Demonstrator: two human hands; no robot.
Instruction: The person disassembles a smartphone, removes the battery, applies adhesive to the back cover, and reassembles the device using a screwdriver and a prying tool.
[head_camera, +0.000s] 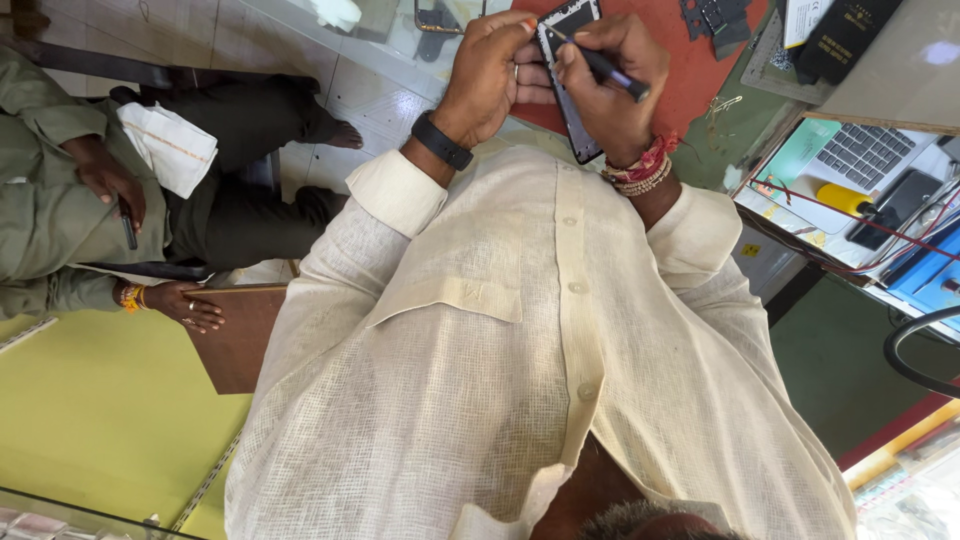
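The picture looks upside down, so the person's white shirt (520, 360) fills the near part and the hands sit past it. The left hand (490, 75), with a black band (442, 141) on its wrist, is closed around one long side of an opened phone (572, 110), fingers curled over its edge. The right hand (610, 85), with red threads (640, 168) on its wrist, pinches a thin dark tool (605, 68) like a pen, and its tip rests on the phone. The phone looks light, flat and stiff, but likely easy to crack, so holding it by the side edges seems best. Just beyond the hands lies a red mat (690, 60). Off to the tool side sits a laptop (865, 155). Far on the other side another person (90, 200) sits.
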